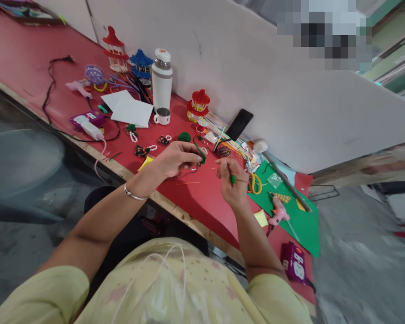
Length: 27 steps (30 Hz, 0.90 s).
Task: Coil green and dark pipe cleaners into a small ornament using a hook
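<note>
My left hand point(180, 158) is closed, pinching a small green yarn piece point(203, 159) between thumb and fingertips above the red table. Just to its right, my right hand point(234, 182) has its fingers curled round a thin tool with a green part point(233, 179); its exact kind is unclear. The two hands are apart. Behind my left hand lies a ball of green yarn point(184, 137). Small dark yarn pieces with white beads point(141, 150) rest left of it. White beads point(210, 137) and a thread spool point(201, 126) sit beyond the hands.
On the red table point(202, 202) stand a white flask point(162, 83) and a cup point(162, 116). Yellow-handled scissors point(255, 183), a pink glue gun point(278, 211) and a stick point(286, 180) lie at right on green sheet. A phone point(240, 124) leans at the wall.
</note>
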Tool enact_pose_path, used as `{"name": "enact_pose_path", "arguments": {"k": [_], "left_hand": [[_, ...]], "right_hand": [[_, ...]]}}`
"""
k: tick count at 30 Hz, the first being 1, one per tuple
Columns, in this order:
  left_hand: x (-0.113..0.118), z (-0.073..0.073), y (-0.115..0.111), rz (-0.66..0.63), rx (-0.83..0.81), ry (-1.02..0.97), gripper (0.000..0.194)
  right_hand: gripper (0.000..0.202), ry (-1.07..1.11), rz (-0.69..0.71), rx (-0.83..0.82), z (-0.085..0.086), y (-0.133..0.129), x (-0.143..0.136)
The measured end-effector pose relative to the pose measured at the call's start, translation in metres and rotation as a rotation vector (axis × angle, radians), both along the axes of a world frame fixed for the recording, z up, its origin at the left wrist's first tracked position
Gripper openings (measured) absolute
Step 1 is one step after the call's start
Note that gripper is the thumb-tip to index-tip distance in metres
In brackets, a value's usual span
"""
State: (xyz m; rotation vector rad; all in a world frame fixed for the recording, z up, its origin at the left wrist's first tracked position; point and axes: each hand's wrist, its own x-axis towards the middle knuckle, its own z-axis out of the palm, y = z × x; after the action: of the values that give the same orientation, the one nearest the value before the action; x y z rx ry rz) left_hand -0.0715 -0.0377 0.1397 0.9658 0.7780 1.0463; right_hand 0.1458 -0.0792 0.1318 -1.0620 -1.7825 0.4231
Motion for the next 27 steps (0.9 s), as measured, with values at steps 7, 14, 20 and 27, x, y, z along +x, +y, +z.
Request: {"name": "enact_pose_path", "arguments": {"k": [7,14,20,27], "left_hand": [[0.006,0.001,-0.004,0.063,0.061,0.027,0.02],[0.008,-0.002,-0.005,0.071,0.068,0.036,0.018],[0.013,-0.003,-0.007,0.067,0.082,0.046,0.024],[0.019,-0.006,-0.006,0.214,0.282,0.203,0.016]], "right_hand": [[0.021,-0.207,-0.018,0.193,0.001,0.008,-0.012],[0.019,-0.253,-0.01,0.281,-0.003,0.01,-0.01],[0.02,-0.289,-0.028,0.283,-0.006,0.013,-0.01],[0.023,-0.35,-0.02,0.208,-0.011,0.014,-0.007]]}}
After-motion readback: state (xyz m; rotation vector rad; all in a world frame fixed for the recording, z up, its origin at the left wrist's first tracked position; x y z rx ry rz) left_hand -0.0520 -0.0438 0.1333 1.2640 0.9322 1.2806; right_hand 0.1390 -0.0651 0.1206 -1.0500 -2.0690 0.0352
